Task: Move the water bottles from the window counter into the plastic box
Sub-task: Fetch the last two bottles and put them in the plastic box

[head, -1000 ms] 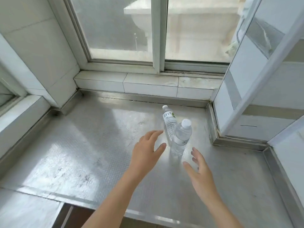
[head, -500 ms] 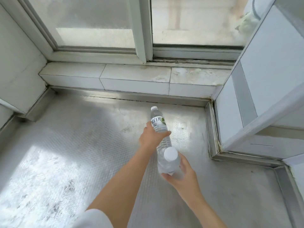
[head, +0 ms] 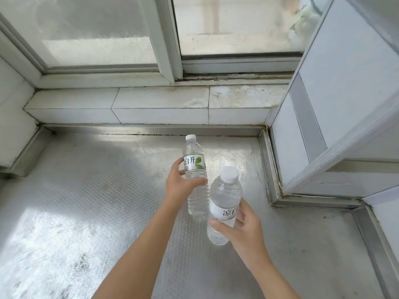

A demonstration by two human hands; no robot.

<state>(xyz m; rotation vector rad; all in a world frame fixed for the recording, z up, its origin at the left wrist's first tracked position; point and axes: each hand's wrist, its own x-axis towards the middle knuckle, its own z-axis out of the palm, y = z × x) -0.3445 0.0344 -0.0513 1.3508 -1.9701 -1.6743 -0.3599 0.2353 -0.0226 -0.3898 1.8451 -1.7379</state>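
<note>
Over embossed steel counter [head: 86, 212] — 2 ribbed bottles [head: 194, 167]

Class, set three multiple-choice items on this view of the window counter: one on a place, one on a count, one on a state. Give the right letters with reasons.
1. Which clear plastic water bottle lies nearer the window?
A. the one in the left hand
B. the one in the right hand
C. neither

2. How many white screw caps show?
A. one
B. two
C. three

3. What state are the hands in?
A. both open
B. one empty
C. each closed on a bottle

Key:
1 A: the left-hand bottle, held by the left hand, is farther up the patterned steel counter.
2 B: one cap per bottle.
3 C: the right hand grips the right-hand bottle too.
</note>
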